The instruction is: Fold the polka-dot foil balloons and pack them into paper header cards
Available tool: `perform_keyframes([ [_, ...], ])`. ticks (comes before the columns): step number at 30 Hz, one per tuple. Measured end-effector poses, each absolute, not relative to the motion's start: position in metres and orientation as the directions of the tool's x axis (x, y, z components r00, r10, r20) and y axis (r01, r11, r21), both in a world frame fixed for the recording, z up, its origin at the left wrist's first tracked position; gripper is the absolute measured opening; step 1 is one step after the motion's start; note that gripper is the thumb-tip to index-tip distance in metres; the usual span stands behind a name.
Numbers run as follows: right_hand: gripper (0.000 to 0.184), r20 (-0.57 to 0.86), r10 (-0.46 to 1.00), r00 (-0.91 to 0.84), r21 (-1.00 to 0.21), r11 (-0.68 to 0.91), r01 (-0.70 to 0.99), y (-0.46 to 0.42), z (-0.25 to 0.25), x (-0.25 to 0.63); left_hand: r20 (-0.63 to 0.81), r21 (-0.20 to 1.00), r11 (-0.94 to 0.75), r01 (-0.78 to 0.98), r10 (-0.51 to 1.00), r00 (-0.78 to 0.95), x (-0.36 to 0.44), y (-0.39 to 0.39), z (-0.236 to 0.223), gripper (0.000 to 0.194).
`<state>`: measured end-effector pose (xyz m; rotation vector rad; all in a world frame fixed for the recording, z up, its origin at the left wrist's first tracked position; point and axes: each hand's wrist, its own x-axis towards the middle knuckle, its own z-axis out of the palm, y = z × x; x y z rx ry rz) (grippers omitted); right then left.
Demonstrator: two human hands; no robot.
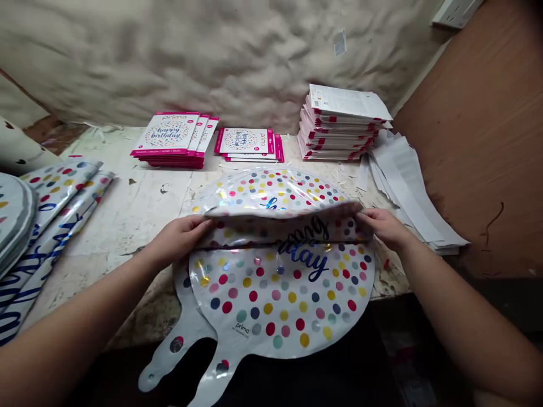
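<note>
A flat, uninflated foil balloon (280, 305) with coloured dots and blue lettering lies over the table's front edge, its tail hanging towards me. Its far part is folded up and over towards me. My left hand (189, 234) pinches the left end of that fold, and my right hand (384, 226) pinches the right end. Underneath lies at least one more balloon (186, 328) of the same print; its tail shows at the lower left and its far rim beyond the fold. How many lie in the pile is hidden.
Printed birthday packets (169, 135) and a smaller packet pile (248, 141) lie at the back. A tall stack of packets (343, 121) stands right of them, beside loose white paper strips (411, 186). Folded balloons (55, 226) lie at left. A brown board (479, 141) bounds the right side.
</note>
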<state>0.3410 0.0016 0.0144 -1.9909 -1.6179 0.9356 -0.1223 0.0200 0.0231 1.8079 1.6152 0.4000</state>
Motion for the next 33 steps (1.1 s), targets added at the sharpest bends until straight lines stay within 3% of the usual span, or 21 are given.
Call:
perform_keyframes([
  [3, 0.039, -0.238, 0.956, 0.171, -0.633, -0.286, 0.719, 0.033, 0.005, 0.334, -0.249, 0.524, 0.032, 0.851, 0.961, 0.117, -0.113, 0.039, 0.021, 0.043],
  [5, 0.039, -0.233, 0.952, 0.196, -0.598, -0.3, 0.744, 0.042, -0.002, 0.33, -0.228, 0.365, 0.01, 0.931, 0.97, 0.079, -0.109, 0.044, 0.02, 0.041],
  [8, 0.04, -0.221, 0.949, 0.226, -0.54, -0.311, 0.782, 0.046, -0.007, 0.328, 0.012, 0.133, -0.071, 0.989, 0.997, 0.07, -0.098, 0.039, 0.023, 0.043],
  [10, 0.041, -0.212, 0.948, 0.236, -0.501, -0.313, 0.807, 0.048, -0.006, 0.33, 0.18, 0.048, -0.22, 0.974, 0.961, 0.208, -0.084, 0.026, 0.024, 0.048],
  [11, 0.041, -0.209, 0.948, 0.238, -0.482, -0.312, 0.819, 0.05, -0.005, 0.332, 0.2, 0.034, -0.326, 0.945, 0.928, 0.314, -0.076, 0.017, 0.023, 0.05],
  [13, 0.04, -0.202, 0.947, 0.251, -0.436, -0.316, 0.842, 0.055, 0.002, 0.335, 0.095, 0.066, -0.498, 0.864, 0.866, 0.492, -0.062, -0.001, 0.019, 0.052],
  [15, 0.038, -0.162, 0.937, 0.308, -0.378, -0.347, 0.858, 0.06, 0.012, 0.33, -0.039, 0.115, -0.541, 0.833, 0.836, 0.548, -0.053, -0.016, 0.012, 0.059],
  [17, 0.042, 0.0, 0.942, 0.336, -0.306, -0.32, 0.897, 0.057, 0.021, 0.305, -0.101, 0.12, -0.523, 0.844, 0.839, 0.535, -0.051, -0.024, 0.005, 0.067],
  [19, 0.049, 0.209, 0.958, 0.195, -0.222, -0.148, 0.964, 0.044, 0.027, 0.256, -0.099, 0.099, -0.515, 0.851, 0.846, 0.523, -0.053, -0.026, -0.003, 0.071],
  [20, 0.05, 0.222, 0.975, 0.007, -0.212, 0.042, 0.976, 0.034, 0.027, 0.226, -0.088, 0.088, -0.514, 0.853, 0.849, 0.521, -0.055, -0.026, -0.006, 0.071],
  [22, 0.047, 0.154, 0.949, -0.275, -0.213, 0.303, 0.929, 0.013, 0.022, 0.169, -0.064, 0.073, -0.521, 0.85, 0.848, 0.526, -0.058, -0.024, -0.012, 0.07],
  [24, 0.056, 0.073, 0.849, -0.524, -0.261, 0.523, 0.811, -0.005, 0.012, 0.138, -0.039, 0.062, -0.536, 0.842, 0.842, 0.538, -0.06, -0.022, -0.015, 0.069],
  [26, 0.066, -0.038, 0.864, -0.503, -0.309, 0.468, 0.828, -0.017, 0.004, 0.151, -0.032, 0.052, -0.547, 0.835, 0.835, 0.549, -0.062, -0.022, -0.016, 0.068],
  [28, 0.072, -0.145, 0.945, -0.294, -0.293, 0.242, 0.925, -0.025, -0.001, 0.201, -0.055, 0.048, -0.544, 0.837, 0.836, 0.546, -0.062, -0.023, -0.012, 0.068],
  [31, 0.07, -0.151, 0.988, -0.014, -0.209, -0.018, 0.978, -0.034, -0.001, 0.291, -0.118, 0.066, -0.526, 0.848, 0.84, 0.53, -0.051, -0.021, -0.001, 0.07],
  [33, 0.066, -0.062, 0.992, 0.11, -0.111, -0.116, 0.987, -0.038, -0.001, 0.324, -0.106, 0.083, -0.504, 0.86, 0.853, 0.511, -0.034, -0.02, 0.007, 0.073],
])
